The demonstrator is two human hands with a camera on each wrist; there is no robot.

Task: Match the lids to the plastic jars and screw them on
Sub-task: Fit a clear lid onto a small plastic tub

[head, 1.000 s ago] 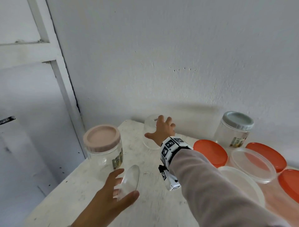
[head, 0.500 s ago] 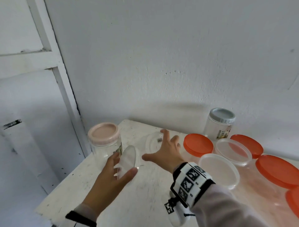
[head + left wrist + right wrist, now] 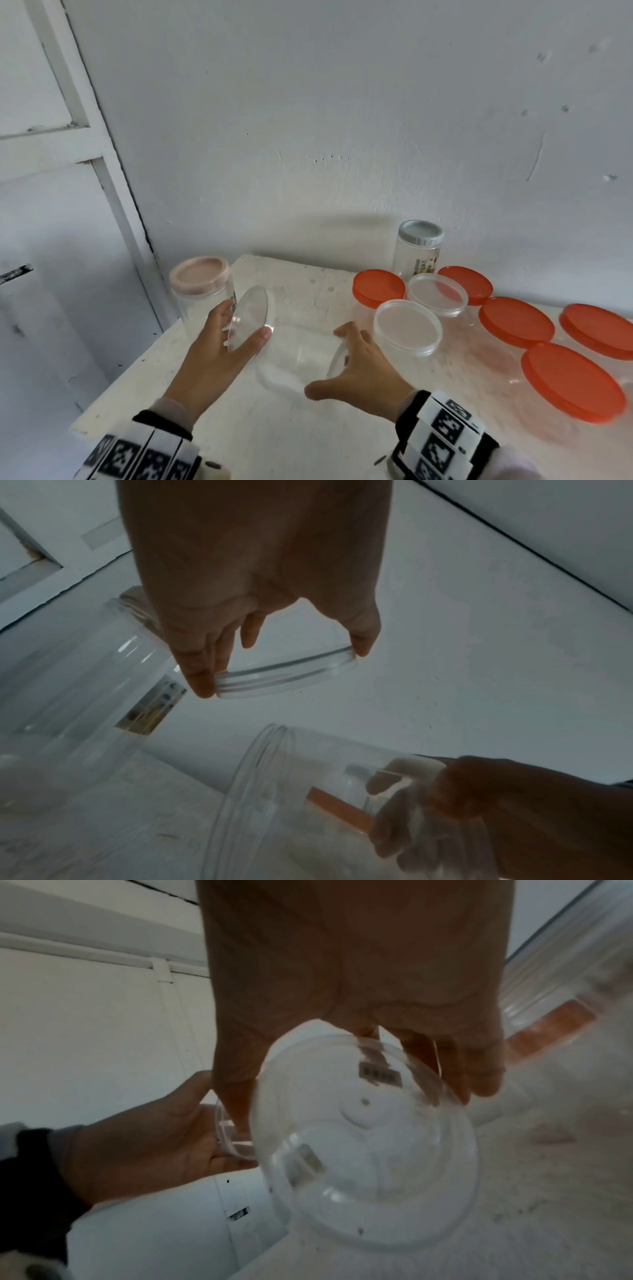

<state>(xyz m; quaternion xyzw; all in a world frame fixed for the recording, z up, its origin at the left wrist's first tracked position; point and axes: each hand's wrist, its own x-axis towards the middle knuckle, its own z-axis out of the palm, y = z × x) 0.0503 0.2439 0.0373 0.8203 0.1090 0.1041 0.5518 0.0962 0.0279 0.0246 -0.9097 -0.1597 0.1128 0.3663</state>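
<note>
Plastic of both pieces looked thin, clear and empty, so I judged them very light and somewhat slippery, easy to squeeze out of round. The left hand [image 3: 219, 346] pinched the clear lid [image 3: 248, 318] by its rim, thumb on one edge and fingers on the opposite edge, with the lid turned on edge in the air. The right hand [image 3: 359, 371] gripped the open clear jar [image 3: 294, 363] at its base end; the jar was tilted on its side, low over the table [image 3: 301, 287], its threaded mouth pointing toward the lid, a small gap between them. Holding the jar near the stiffer base and the lid by the rim seemed the safe places. The table top was white, rough and speckled, set in a corner against a pale wall [image 3: 342, 120]. The pink-lidded jar [image 3: 200, 284] stood just behind the left hand, and orange-lidded jars [image 3: 573, 380] crowded the right side.
</note>
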